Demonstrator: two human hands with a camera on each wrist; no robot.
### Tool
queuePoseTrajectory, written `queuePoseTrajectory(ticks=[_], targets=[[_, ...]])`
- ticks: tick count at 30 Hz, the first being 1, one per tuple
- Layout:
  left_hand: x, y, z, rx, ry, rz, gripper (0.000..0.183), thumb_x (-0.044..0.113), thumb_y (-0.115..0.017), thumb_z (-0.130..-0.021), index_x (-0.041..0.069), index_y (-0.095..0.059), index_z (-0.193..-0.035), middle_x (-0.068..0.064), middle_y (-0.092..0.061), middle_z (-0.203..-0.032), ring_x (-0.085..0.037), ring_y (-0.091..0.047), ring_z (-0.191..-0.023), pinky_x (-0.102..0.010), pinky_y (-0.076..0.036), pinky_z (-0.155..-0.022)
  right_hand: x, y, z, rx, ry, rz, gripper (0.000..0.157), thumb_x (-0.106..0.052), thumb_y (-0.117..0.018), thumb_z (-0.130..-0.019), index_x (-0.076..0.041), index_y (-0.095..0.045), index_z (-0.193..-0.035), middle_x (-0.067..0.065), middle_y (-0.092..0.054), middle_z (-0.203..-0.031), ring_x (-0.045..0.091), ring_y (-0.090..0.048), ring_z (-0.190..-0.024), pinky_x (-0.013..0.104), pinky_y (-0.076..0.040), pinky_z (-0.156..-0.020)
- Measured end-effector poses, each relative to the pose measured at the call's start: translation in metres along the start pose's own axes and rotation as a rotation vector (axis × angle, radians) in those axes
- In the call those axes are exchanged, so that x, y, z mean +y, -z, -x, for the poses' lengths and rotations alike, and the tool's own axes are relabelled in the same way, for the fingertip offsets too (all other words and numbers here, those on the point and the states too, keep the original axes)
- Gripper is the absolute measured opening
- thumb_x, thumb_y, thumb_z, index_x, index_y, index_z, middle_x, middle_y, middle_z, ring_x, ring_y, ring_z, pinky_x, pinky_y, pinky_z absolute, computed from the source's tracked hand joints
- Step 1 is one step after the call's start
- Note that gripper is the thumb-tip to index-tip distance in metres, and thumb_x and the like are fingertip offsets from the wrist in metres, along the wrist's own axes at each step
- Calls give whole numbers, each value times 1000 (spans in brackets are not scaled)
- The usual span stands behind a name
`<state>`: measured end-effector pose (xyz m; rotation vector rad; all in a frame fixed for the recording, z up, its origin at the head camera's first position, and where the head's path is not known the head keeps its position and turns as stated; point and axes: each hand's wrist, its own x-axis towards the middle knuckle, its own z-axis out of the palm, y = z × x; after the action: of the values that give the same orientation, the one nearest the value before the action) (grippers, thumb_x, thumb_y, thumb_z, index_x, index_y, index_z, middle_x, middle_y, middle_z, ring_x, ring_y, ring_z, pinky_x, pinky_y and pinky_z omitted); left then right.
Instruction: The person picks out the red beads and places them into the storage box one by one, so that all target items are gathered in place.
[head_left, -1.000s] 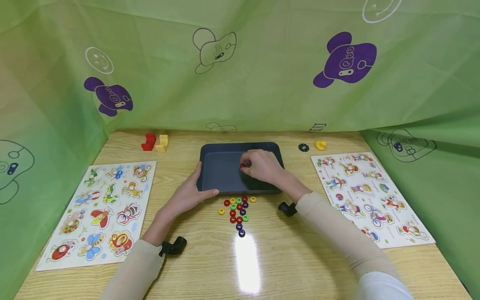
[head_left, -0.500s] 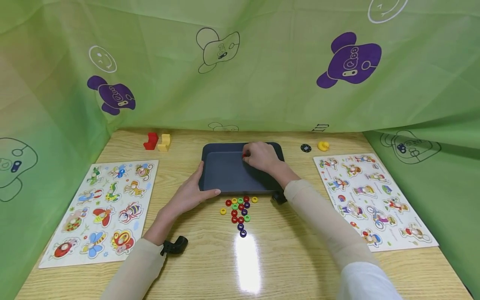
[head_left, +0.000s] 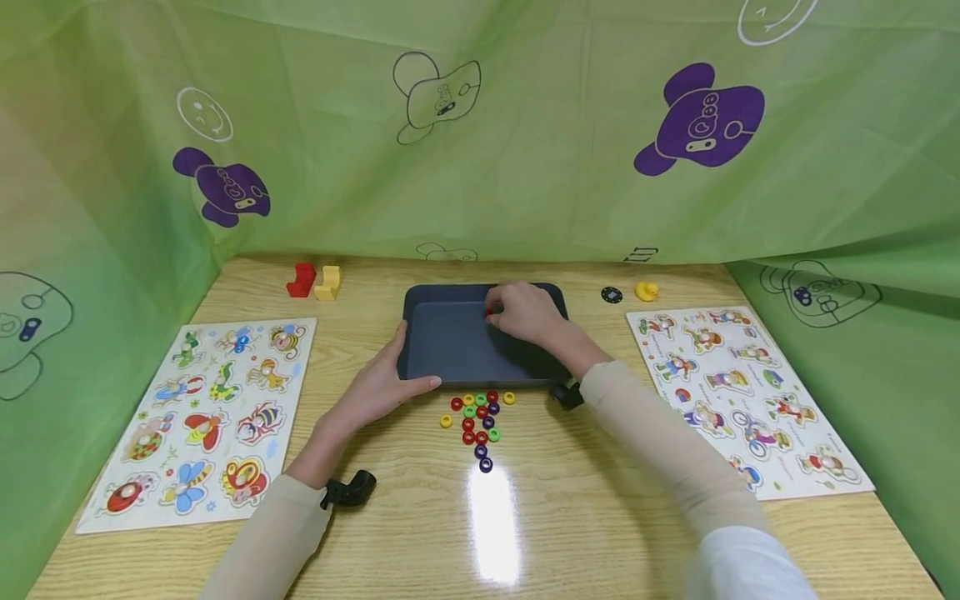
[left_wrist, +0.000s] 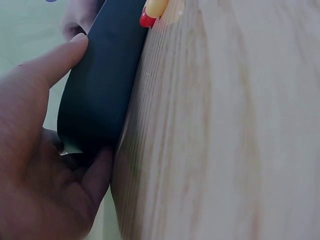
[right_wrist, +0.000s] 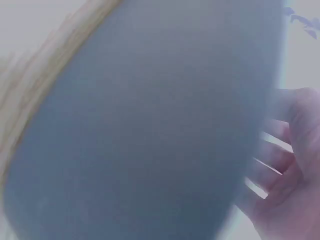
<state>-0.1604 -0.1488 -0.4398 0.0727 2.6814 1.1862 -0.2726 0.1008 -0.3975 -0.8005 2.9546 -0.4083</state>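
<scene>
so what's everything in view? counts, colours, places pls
table: 1, light wood, under tray
tray: 1, dark grey-blue, centre of table
rings: about 16, red, yellow, green and purple, on table in front of tray
small red piece: 1, red, over tray, mostly hidden
boards: 2, white with coloured pictures, table's left and right
blocks: 2, red and yellow, far left
disc: 1, black and white, far right
duck: 1, yellow, right of disc
cloth: count unclear, green, behind and both sides
wrist devices: 2, black, one per arm
sleeves: 2, beige, forearms
left hand: 1, bare, holding tray's near left corner
right hand: 1, bare, pinching small red piece
</scene>
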Motion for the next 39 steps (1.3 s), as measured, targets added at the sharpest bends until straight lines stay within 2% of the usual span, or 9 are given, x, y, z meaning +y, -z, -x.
queuePoseTrajectory(ticks=[4,10,14,21,27,33,39], targets=[[1,2,1,-2,-1,0,113,65,-66,-69,31,7,-148,-3,-9,-157,-27,-15,-144,-53,-25,-111,-6,9,13,-3,28,-64,21,-31,-66,-84,-21,-69,-101,-4,-62,-86,13,-56,-66,28,-43,-52],[1,1,1,-7,-2,3,113,65,-66,-70,30,7,-149,-3,-9,-157,-28,-15,-144,-55,-25,-110,-18,15,40,14,73,-150,29,-29,-70,-82,-16,-69,-107,-6,-64,-87,8,-57,-72,24,-46,-56],[2,0,0,-8,-3,8,113,64,-67,-70,30,7,-149,-3,-9,-157,-29,-16,-144,-55,-25,-110,-24,15,59,41,115,-203,26,-29,-71,-81,-17,-70,-104,-9,-65,-86,4,-58,-73,23,-47,-59],[3,0,0,-9,1,-10,111,64,-65,-71,32,9,-148,-4,-8,-157,-30,-15,-144,-55,-25,-110,-37,14,89,31,154,-237,21,-29,-70,-81,-20,-71,-100,-11,-66,-88,0,-57,-72,20,-47,-61],[3,0,-1,-10,4,-9,112,63,-66,-72,30,9,-148,-4,-7,-157,-29,-15,-144,-54,-25,-111,-48,7,108,18,195,-220,15,-25,-71,-81,-22,-71,-96,-14,-63,-84,-2,-53,-67,18,-44,-55],[3,1,-3,-2,-8,-8,114,63,-67,-71,26,8,-149,-3,-6,-158,-27,-14,-144,-53,-25,-111,-56,-10,117,-8,234,-165,13,-25,-71,-80,-22,-73,-93,-12,-66,-86,0,-56,-70,17,-43,-56],[4,2,-2,-15,2,-5,115,64,-67,-70,27,8,-149,-2,-5,-158,-28,-14,-144,-54,-25,-111,-61,-24,120,33,256,-68,8,-25,-71,-80,-24,-72,-88,-14,-63,-82,0,-56,-70,18,-45,-57]])
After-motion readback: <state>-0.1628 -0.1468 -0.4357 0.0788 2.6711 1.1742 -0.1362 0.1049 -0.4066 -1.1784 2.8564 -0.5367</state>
